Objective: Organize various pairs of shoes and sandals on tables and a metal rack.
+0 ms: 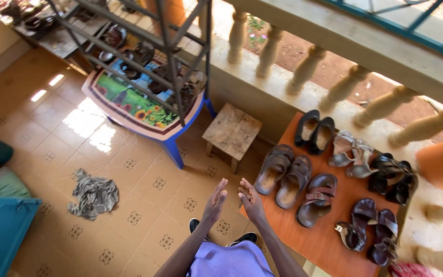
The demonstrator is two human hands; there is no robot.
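While the person looks down at the tiled floor [144, 205], both hands are raised in front of the body, palms turned toward each other, with a small gap between them. Each hand is open with the fingers stretched, and neither holds anything. The left hand [215, 202] is over the floor, and the right hand [251, 201] is over the near left corner of the orange board [329, 236]. On this board the shoes lie in pairs: brown sandals [283, 174] just right of the hands, black flats [314, 132] farther away, silver sandals [351, 152] beside them, and dark sandals [370, 231] at the near right. A small wooden stool [233, 130] stands beyond the hands, and a grey rag [94, 195] lies on the floor to the left.
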